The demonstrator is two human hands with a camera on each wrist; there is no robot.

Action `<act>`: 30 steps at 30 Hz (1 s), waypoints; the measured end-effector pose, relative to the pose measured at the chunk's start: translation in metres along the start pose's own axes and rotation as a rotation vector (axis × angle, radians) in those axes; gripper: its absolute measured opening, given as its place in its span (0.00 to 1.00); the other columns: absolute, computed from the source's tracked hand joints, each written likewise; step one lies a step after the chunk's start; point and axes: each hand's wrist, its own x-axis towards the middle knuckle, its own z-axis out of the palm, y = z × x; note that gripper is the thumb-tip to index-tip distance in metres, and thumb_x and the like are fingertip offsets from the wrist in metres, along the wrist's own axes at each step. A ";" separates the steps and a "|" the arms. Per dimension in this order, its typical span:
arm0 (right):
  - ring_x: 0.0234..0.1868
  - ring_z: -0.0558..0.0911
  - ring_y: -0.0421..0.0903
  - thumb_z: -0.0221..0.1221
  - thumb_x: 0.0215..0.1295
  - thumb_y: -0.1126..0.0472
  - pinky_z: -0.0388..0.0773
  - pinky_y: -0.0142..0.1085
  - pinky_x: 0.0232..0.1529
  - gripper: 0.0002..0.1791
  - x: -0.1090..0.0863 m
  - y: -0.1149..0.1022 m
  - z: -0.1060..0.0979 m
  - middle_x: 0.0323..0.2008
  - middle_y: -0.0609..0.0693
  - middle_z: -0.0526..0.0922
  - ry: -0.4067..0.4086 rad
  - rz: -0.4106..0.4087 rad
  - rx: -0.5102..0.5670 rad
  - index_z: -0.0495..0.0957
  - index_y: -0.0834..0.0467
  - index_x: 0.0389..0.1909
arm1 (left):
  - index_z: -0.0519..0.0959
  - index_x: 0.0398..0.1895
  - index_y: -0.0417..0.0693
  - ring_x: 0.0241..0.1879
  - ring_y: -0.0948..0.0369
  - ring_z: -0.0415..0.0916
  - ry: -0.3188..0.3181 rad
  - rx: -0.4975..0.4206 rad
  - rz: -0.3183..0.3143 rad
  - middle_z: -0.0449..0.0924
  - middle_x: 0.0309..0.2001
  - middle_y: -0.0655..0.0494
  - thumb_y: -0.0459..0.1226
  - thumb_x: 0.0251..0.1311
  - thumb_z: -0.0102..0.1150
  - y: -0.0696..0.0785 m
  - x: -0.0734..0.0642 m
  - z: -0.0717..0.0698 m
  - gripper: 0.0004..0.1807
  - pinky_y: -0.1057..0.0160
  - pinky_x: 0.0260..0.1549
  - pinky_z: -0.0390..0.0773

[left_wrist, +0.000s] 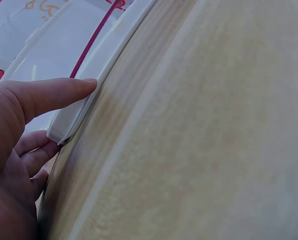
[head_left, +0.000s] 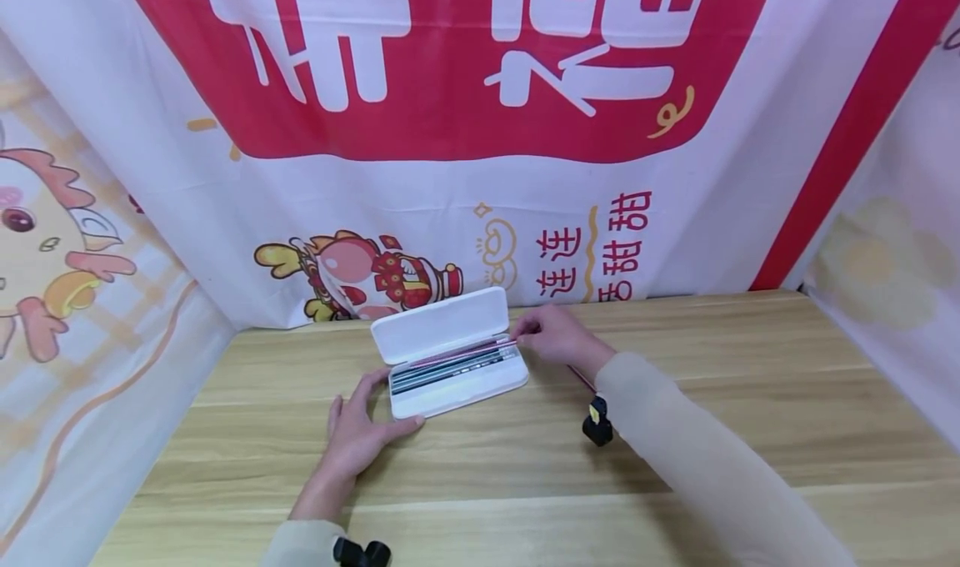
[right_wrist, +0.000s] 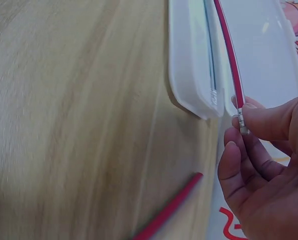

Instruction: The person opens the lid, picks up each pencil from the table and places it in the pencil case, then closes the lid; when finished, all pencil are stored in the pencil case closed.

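A white pencil case lies on the table with its lid raised at the back. Several dark green pencils lie side by side inside it. My left hand holds the case's left end, its thumb along the front rim and the other fingers at the end wall. Between thumb and fingertips, my right hand pinches a red pencil by its metal-banded end, at the case's right end. The pencil's shaft slants over the case. Beneath the right forearm lies another red pencil, partly hidden in the head view.
The wood-grain table reaches back to a printed cloth with red and white lettering, close behind the lid. More printed cloth hangs at the left and right sides. A small black camera sits on the right wrist.
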 end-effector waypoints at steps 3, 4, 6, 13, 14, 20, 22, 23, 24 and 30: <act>0.48 0.83 0.47 0.62 0.73 0.68 0.81 0.42 0.54 0.08 0.004 0.000 0.007 0.44 0.52 0.91 0.005 -0.006 -0.003 0.90 0.58 0.44 | 0.63 0.82 0.62 0.86 0.34 0.19 -0.002 0.001 0.007 0.56 0.86 0.46 0.52 0.49 0.85 0.000 0.000 0.001 0.57 0.29 0.82 0.20; 0.48 0.83 0.47 0.62 0.74 0.68 0.81 0.43 0.55 0.08 0.005 0.000 0.009 0.44 0.52 0.91 0.004 -0.004 0.002 0.90 0.58 0.44 | 0.63 0.82 0.62 0.86 0.34 0.19 -0.002 0.000 0.007 0.56 0.86 0.46 0.52 0.49 0.85 0.000 0.001 0.001 0.57 0.29 0.82 0.20; 0.47 0.83 0.47 0.61 0.74 0.68 0.81 0.43 0.55 0.09 0.006 -0.001 0.012 0.44 0.52 0.91 0.002 0.000 0.009 0.90 0.58 0.44 | 0.63 0.82 0.62 0.86 0.34 0.19 -0.002 -0.002 0.008 0.56 0.86 0.46 0.52 0.49 0.85 0.000 0.001 0.001 0.57 0.29 0.82 0.20; 0.48 0.83 0.47 0.61 0.75 0.68 0.83 0.45 0.58 0.09 0.010 -0.006 0.020 0.44 0.52 0.91 -0.007 -0.008 0.025 0.90 0.58 0.44 | 0.63 0.82 0.61 0.86 0.34 0.19 0.003 0.000 0.015 0.56 0.86 0.46 0.51 0.48 0.86 0.000 0.000 0.001 0.57 0.29 0.82 0.20; 0.48 0.83 0.47 0.62 0.75 0.68 0.83 0.45 0.58 0.09 0.010 -0.006 0.022 0.44 0.52 0.91 -0.008 -0.011 0.027 0.90 0.58 0.44 | 0.63 0.82 0.61 0.86 0.34 0.19 0.003 0.000 0.013 0.55 0.87 0.46 0.51 0.48 0.86 0.000 0.000 0.001 0.57 0.29 0.82 0.20; 0.47 0.81 0.47 0.62 0.75 0.69 0.82 0.43 0.55 0.09 0.012 -0.009 0.029 0.43 0.51 0.89 -0.015 -0.002 0.035 0.90 0.56 0.43 | 0.63 0.82 0.62 0.86 0.33 0.18 0.000 -0.001 -0.001 0.54 0.87 0.47 0.51 0.49 0.85 0.000 -0.001 0.001 0.57 0.27 0.81 0.21; 0.46 0.81 0.47 0.62 0.75 0.69 0.81 0.42 0.54 0.09 0.012 -0.009 0.030 0.43 0.50 0.89 -0.015 -0.003 0.032 0.90 0.56 0.43 | 0.63 0.82 0.63 0.86 0.33 0.18 -0.001 0.001 -0.002 0.54 0.87 0.47 0.51 0.50 0.85 0.000 -0.001 0.001 0.56 0.27 0.81 0.21; 0.46 0.81 0.47 0.61 0.75 0.69 0.81 0.42 0.55 0.09 0.012 -0.009 0.030 0.43 0.51 0.89 -0.014 -0.002 0.032 0.90 0.56 0.43 | 0.63 0.82 0.63 0.86 0.33 0.18 -0.002 0.002 -0.003 0.54 0.87 0.47 0.52 0.50 0.85 0.000 -0.001 0.000 0.56 0.27 0.81 0.21; 0.47 0.81 0.47 0.61 0.75 0.69 0.82 0.42 0.55 0.09 0.012 -0.010 0.031 0.43 0.51 0.89 -0.013 -0.002 0.034 0.90 0.56 0.43 | 0.63 0.82 0.63 0.86 0.33 0.18 -0.002 0.003 -0.003 0.54 0.87 0.47 0.52 0.50 0.85 0.000 -0.001 0.000 0.56 0.27 0.81 0.21; 0.47 0.81 0.47 0.61 0.76 0.69 0.82 0.43 0.56 0.09 0.012 -0.010 0.032 0.43 0.50 0.89 -0.011 0.016 0.048 0.90 0.56 0.43 | 0.63 0.83 0.62 0.86 0.33 0.18 -0.002 0.005 0.003 0.54 0.87 0.46 0.51 0.50 0.85 -0.001 0.000 0.000 0.57 0.28 0.81 0.21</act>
